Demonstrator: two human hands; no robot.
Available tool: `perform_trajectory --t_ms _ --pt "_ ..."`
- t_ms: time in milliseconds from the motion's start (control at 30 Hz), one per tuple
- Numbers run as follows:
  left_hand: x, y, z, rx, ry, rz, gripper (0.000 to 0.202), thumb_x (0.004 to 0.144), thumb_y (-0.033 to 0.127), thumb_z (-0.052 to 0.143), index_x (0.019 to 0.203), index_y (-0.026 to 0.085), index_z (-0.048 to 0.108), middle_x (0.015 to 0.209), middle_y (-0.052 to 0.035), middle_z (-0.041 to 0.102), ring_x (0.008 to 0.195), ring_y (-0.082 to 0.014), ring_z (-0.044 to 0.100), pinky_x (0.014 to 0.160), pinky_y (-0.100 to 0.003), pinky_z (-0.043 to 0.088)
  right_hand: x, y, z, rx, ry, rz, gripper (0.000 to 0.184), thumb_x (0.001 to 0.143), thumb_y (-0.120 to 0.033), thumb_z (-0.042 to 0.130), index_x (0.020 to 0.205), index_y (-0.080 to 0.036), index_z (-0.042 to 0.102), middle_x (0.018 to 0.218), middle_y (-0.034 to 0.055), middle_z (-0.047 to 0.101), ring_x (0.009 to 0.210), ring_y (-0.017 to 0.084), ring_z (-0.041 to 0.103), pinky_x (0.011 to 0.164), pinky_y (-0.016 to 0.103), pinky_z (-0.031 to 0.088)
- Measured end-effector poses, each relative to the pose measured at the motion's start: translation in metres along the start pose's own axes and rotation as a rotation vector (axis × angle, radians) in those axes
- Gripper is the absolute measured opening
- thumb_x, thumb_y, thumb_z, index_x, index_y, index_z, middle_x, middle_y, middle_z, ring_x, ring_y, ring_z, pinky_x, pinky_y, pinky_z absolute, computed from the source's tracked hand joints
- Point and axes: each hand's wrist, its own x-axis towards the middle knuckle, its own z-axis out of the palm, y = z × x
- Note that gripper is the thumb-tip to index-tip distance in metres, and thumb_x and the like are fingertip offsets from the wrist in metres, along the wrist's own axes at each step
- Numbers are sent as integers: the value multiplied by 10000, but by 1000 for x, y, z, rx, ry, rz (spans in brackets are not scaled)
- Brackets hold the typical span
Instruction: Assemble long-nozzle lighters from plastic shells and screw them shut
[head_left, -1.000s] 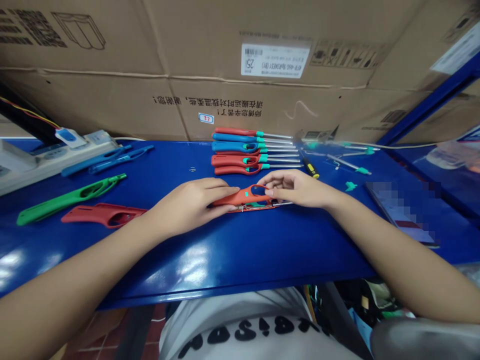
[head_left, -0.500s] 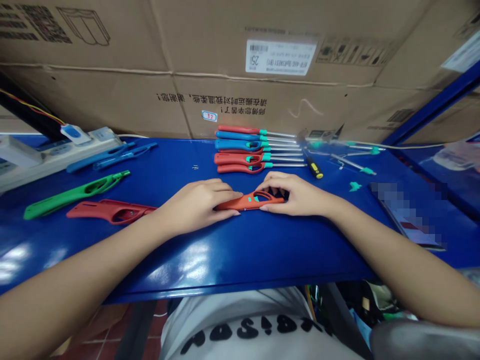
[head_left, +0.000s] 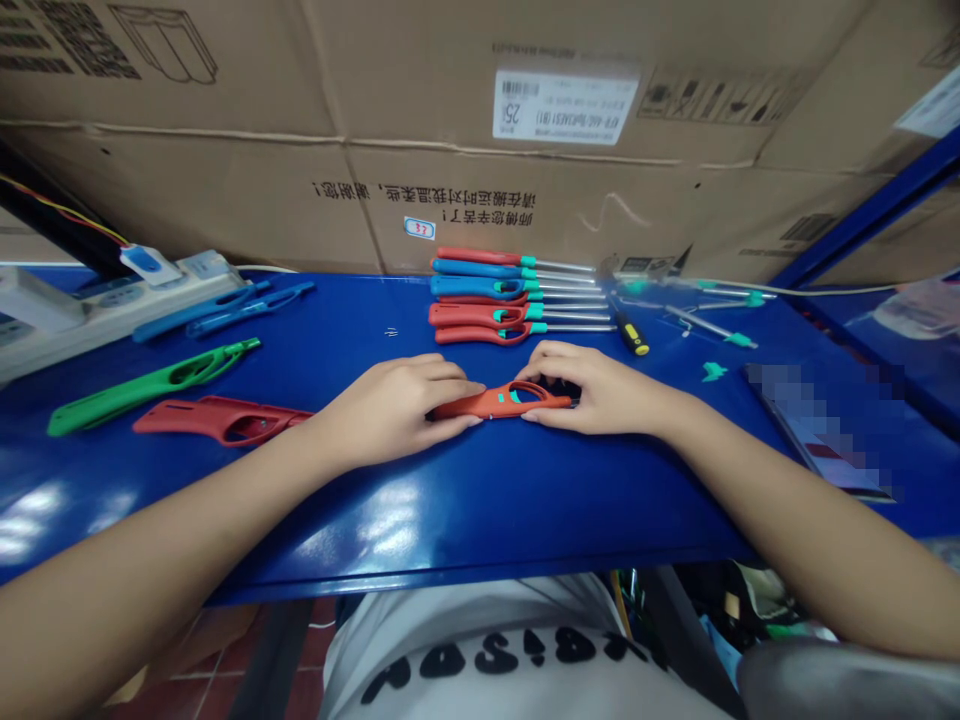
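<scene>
Between my two hands, just over the blue table, lies an orange lighter casing [head_left: 491,402] with a green trigger piece showing in its oval opening. My left hand [head_left: 401,405] grips its handle end, thumb below and fingers above. Around the narrow front end, my right hand [head_left: 581,390] is closed, with its fingertips on both edges. A red lighter casing [head_left: 217,418] rests partly behind my left forearm. Beyond my hands, several lighters [head_left: 484,318] with red or blue handles and metal tubes lie side by side.
A green casing [head_left: 150,385] and blue casings [head_left: 217,312] lie at left by a power strip [head_left: 127,300]. Tiny metal pins [head_left: 391,332], a yellow-black screwdriver [head_left: 631,335], loose metal tubes [head_left: 712,325] and a green piece [head_left: 713,372] are about. Cardboard boxes [head_left: 420,100] stand behind.
Almost nothing differs. Both hands keep their hold on the orange casing, and the view has shifted very slightly.
</scene>
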Motion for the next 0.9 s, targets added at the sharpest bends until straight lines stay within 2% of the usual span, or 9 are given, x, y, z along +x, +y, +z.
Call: perform_trajectory --t_ms 267,400,600,733,900 --pt "0 -3 3 -19 9 -11 303 978 388 610 1197 200 705 1140 -58 730 1029 -231 675 880 -355 530 -1 1 2 -70 -8 -7 366 908 -390 689 1190 -157 697 1038 101 657 942 222 625 825 347 511" --pt "1 -4 4 -36 21 -29 294 952 382 654 1168 193 718 1127 -63 736 1013 -231 680 872 -353 535 -1 0 4 -112 -7 36 425 899 -430 704 1216 -147 716 1076 116 677 961 234 641 824 345 512" --pt "2 7 7 162 28 -28 257 916 265 646 1141 161 716 1078 -82 736 962 -250 689 820 -352 547 0 -10 6 -425 -51 28 397 921 -338 641 1255 -132 703 1129 135 681 983 273 646 817 365 479" --pt "2 9 13 213 110 -10 292 994 288 546 1189 128 693 1070 -93 744 962 -242 692 828 -358 559 3 -9 6 -581 -61 -6 362 951 -342 600 1218 -128 716 1099 141 692 923 270 649 742 356 442" --pt "3 4 17 156 156 -5 334 1045 357 485 1199 131 678 1093 -93 744 977 -238 680 861 -364 555 1 -6 6 -568 -6 -38 326 1008 -352 526 1168 -151 727 1043 106 720 904 229 658 699 324 406"
